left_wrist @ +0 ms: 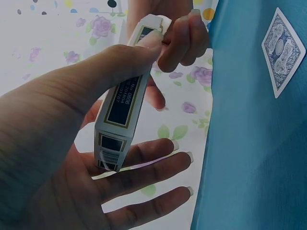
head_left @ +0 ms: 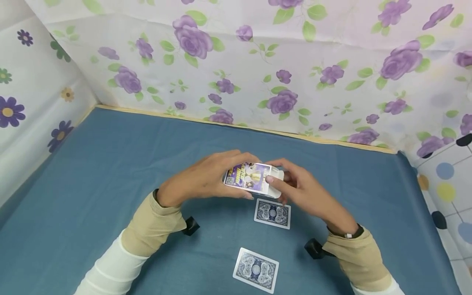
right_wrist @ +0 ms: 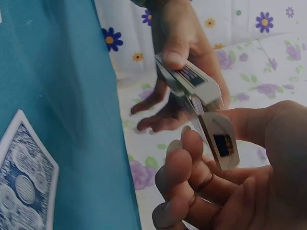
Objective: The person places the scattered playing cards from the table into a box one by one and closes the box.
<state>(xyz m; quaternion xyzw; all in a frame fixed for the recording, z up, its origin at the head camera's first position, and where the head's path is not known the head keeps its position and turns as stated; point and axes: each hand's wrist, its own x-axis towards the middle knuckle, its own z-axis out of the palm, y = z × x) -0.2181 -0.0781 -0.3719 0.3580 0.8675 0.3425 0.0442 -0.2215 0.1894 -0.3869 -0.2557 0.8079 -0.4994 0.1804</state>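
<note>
A purple-and-white playing card box (head_left: 246,176) is held above the table, its flap (head_left: 275,182) standing open at the right end. My left hand (head_left: 210,176) grips the box by its edges, the thumb along the near side. At the flap end, my right hand (head_left: 304,190) pinches the box, thumb on its printed face and other fingers curled beyond and below. In the left wrist view, the box's dark-blue narrow side (left_wrist: 122,103) shows. The right wrist view shows the open flap (right_wrist: 220,141); what lies inside the box is hard to make out.
Below the hands, a blue-backed playing card (head_left: 273,213) lies face down on the blue tablecloth (head_left: 129,155). Closer to me lies another face-down card (head_left: 256,270). Flower-patterned sheets (head_left: 236,73) rise behind and at the sides of the table.
</note>
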